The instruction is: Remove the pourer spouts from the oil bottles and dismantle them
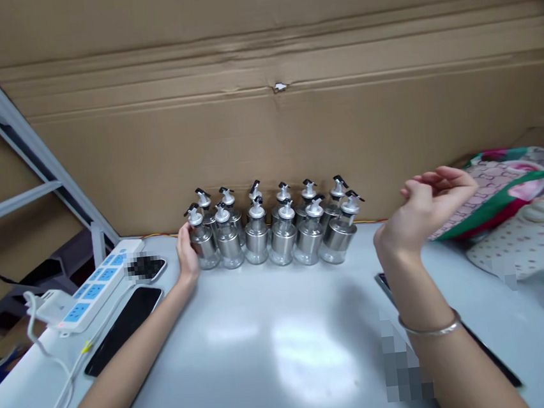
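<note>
Two rows of glass bottles with metal sleeves and silver pourer tops with black levers stand upright against the cardboard. At the left end of the front row, my left hand (187,254) lies flat along the side of a bottle (204,242), fingers extended and nothing gripped. The bottle at the right end (339,239) leans slightly to the right. My right hand (423,205) is raised above the table, apart from the bottles, palm upward, its fingers loosely bent with nothing in them. A metal bangle (431,328) circles that wrist.
On the left of the white table (231,375) are a power strip (102,288), a white charging cable (70,377) and a black phone (125,327). A dotted bag (520,241) and a patterned bag (496,192) lie right. A cardboard wall (266,140) rises behind; a metal frame (29,137) stands left.
</note>
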A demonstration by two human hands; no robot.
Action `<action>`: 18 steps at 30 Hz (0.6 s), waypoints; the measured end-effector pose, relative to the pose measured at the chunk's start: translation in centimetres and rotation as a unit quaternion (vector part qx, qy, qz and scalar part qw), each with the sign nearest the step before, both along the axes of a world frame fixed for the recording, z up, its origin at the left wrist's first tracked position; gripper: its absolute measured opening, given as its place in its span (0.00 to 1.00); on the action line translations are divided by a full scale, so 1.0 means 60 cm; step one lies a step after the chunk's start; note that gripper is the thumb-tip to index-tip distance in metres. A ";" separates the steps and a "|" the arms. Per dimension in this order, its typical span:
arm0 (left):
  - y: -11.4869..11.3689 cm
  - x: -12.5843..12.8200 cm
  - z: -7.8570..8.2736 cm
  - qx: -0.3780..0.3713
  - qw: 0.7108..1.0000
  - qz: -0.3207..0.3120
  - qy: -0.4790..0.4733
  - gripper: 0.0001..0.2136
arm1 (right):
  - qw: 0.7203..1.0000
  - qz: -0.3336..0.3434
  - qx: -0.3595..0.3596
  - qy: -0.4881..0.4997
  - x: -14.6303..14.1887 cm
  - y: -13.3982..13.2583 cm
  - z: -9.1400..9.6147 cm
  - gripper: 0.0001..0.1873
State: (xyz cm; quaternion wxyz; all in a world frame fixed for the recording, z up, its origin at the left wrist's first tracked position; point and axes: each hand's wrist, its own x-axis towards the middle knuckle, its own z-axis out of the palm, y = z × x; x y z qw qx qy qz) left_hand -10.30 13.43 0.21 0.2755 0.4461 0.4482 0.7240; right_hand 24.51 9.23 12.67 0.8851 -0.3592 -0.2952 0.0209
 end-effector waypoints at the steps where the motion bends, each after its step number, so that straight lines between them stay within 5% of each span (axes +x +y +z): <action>1: -0.004 0.003 0.001 0.008 1.000 0.009 0.005 0.26 | 1.000 0.021 0.004 -0.002 -0.003 -0.011 0.009 0.16; 7: -0.023 0.016 0.028 0.022 0.999 -0.013 0.029 0.22 | 0.967 0.227 0.036 -0.112 -0.049 -0.112 0.064 0.11; 9: -0.025 0.018 0.040 0.026 0.999 -0.025 0.035 0.21 | 0.947 0.282 -0.002 -0.152 -0.069 -0.137 0.067 0.09; 13: -0.025 0.017 0.055 0.019 0.999 -0.024 0.024 0.19 | 0.927 0.331 -0.052 -0.169 -0.097 -0.141 0.040 0.06; 18: -0.026 0.018 0.058 -0.011 0.999 -0.023 0.025 0.15 | 0.906 0.374 -0.117 -0.161 -0.110 -0.115 -0.032 0.05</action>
